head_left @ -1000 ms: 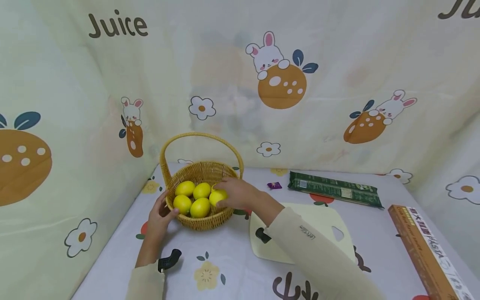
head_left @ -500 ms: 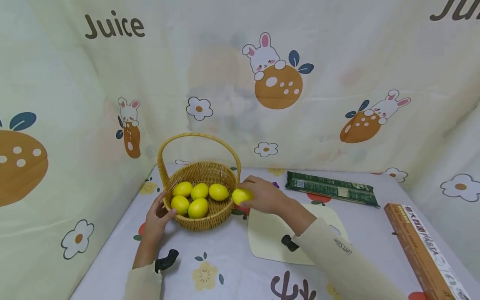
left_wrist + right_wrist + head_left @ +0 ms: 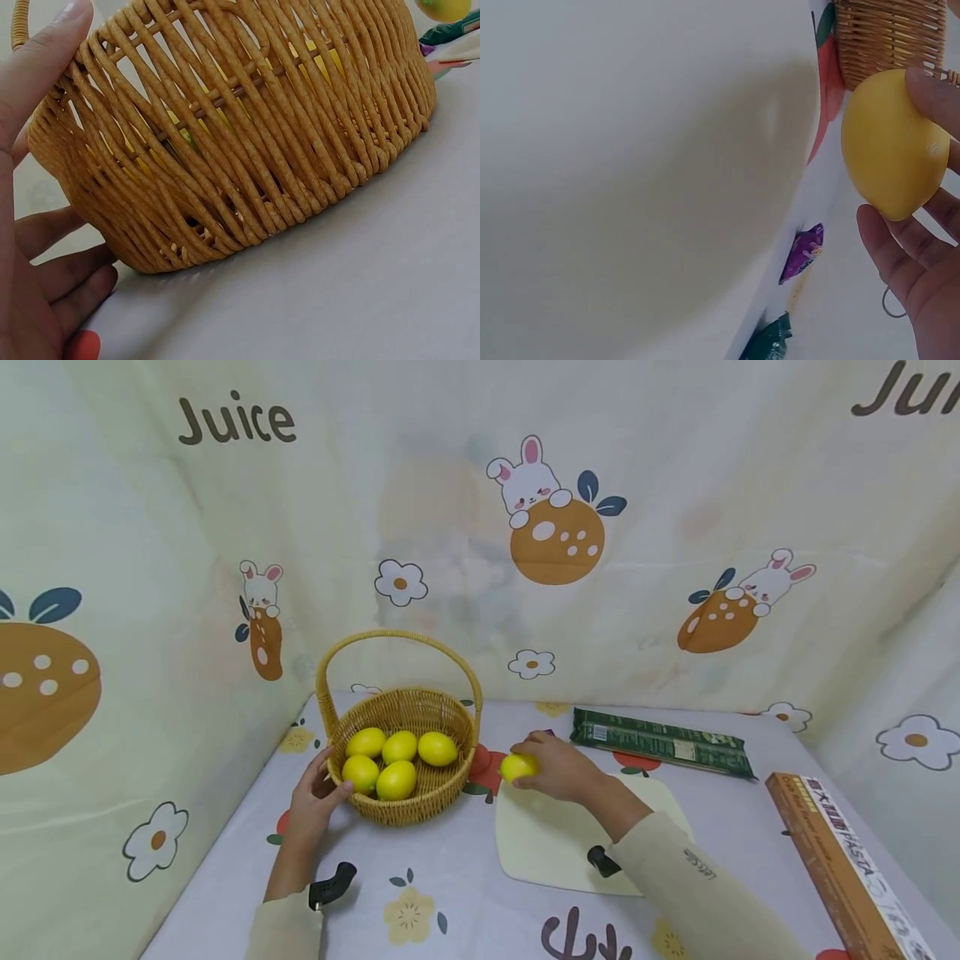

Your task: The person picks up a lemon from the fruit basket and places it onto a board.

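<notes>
My right hand [image 3: 558,770] holds a lemon [image 3: 891,154] between thumb and fingers, over the upper left part of a pale cutting board [image 3: 547,843]. In the right wrist view the thumb lies on the lemon's upper side and the fingers beneath it. A wicker basket [image 3: 408,812] with a tall arched handle stands on the table at left centre. Inside it lie several lemons [image 3: 396,781]. At the basket's left side my left hand [image 3: 311,802] grips it. The left wrist view shows the thumb at the rim and the other fingers along the outer wall [image 3: 240,150].
Behind the board lie a dark green packet [image 3: 663,743] and a small purple wrapped sweet [image 3: 802,253], mostly hidden by the right hand in the head view. A long pasta box [image 3: 847,860] lies at the right edge. A printed curtain [image 3: 450,510] closes off the back and sides.
My right hand has lifted a lemon out of the basket and carried it right, past the rim, to over the cutting board. The left hand has stayed at the basket.
</notes>
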The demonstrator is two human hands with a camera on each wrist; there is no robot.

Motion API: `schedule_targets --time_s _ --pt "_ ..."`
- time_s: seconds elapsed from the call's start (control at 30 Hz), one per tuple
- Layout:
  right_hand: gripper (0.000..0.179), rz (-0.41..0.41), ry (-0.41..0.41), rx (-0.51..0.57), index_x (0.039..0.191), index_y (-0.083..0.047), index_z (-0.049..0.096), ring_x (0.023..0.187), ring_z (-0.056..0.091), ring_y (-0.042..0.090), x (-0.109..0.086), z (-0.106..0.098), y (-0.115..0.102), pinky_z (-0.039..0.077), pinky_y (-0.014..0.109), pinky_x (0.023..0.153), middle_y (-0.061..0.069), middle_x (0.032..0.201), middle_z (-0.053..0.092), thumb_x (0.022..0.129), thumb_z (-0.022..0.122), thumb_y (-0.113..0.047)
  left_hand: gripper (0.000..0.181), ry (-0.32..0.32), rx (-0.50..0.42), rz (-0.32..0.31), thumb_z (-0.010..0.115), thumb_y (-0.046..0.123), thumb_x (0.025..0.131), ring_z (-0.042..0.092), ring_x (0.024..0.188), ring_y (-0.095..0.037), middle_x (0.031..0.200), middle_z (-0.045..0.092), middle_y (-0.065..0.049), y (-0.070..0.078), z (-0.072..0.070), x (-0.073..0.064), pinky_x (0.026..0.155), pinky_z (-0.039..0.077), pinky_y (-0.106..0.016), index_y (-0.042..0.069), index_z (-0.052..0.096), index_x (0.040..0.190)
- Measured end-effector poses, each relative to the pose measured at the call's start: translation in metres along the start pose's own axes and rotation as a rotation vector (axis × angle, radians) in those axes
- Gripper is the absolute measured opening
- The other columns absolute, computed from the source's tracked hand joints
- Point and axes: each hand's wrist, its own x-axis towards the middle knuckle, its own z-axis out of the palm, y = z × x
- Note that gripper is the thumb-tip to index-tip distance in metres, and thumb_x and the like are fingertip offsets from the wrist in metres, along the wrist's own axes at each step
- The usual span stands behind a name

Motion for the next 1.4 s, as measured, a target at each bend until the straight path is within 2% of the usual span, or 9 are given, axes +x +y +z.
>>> schedule_targets --time_s 0.1,0.27,0.57,1.07,1.2,1.4 --pt "0.053 -0.002 0.013 0.001 0.127 -0.014 0.064 0.100 0.053 0.021 -0.002 0.003 0.004 0.048 0.040 0.087 0.003 0.121 0.057 0.082 0.077 -0.039 0.075 -0.005 0.002 0.006 0.072 0.039 0.088 0.038 0.135 -0.036 0.154 0.032 -0.014 0.001 0.001 0.001 0.108 0.032 -0.053 0.031 0.032 0.152" --pt "0.050 0.017 -0.018 -0.021 0.126 -0.017 0.065 0.102 0.055 0.022 -0.007 0.006 0.007 0.047 0.043 0.093 0.003 0.120 0.057 0.082 0.077 -0.039 0.076 -0.011 0.003 0.006 0.072 0.040 0.088 0.038 0.135 -0.036 0.155 0.031 -0.014 0.002 0.002 0.001 0.109 0.031 -0.053 0.031 0.032 0.152" --pt "0.051 0.058 -0.038 -0.041 0.127 -0.014 0.065 0.114 0.053 0.027 -0.014 0.008 0.010 0.043 0.045 0.100 0.006 0.126 0.056 0.084 0.076 -0.038 0.077 -0.015 -0.002 0.007 0.072 0.041 0.087 0.039 0.135 -0.035 0.154 0.032 -0.012 0.001 0.001 -0.002 0.108 0.032 -0.053 0.032 0.031 0.152" --pt "0.058 0.095 -0.044 -0.010 0.133 -0.017 0.061 0.117 0.051 0.029 -0.018 0.012 0.018 0.043 0.050 0.099 0.007 0.131 0.053 0.082 0.076 -0.042 0.080 -0.004 -0.004 -0.022 0.073 0.043 0.085 0.036 0.136 -0.036 0.154 0.033 -0.012 0.001 0.001 -0.003 0.108 0.031 -0.054 0.032 0.031 0.153" --pt "0.059 0.087 -0.031 -0.023 0.133 -0.017 0.060 0.116 0.051 0.029 -0.018 0.013 0.020 0.044 0.050 0.099 0.007 0.131 0.053 0.082 0.076 -0.042 0.082 0.010 0.003 -0.043 0.074 0.044 0.084 0.036 0.137 -0.035 0.155 0.032 -0.011 0.001 0.001 -0.002 0.108 0.032 -0.053 0.033 0.030 0.153" --pt "0.057 0.073 0.005 -0.043 0.131 -0.014 0.061 0.117 0.052 0.030 -0.020 0.009 0.020 0.043 0.050 0.100 0.008 0.131 0.054 0.082 0.077 -0.038 0.081 0.006 -0.007 -0.037 0.073 0.045 0.085 0.035 0.137 -0.034 0.155 0.032 -0.010 0.001 0.002 -0.002 0.109 0.031 -0.053 0.033 0.030 0.153"
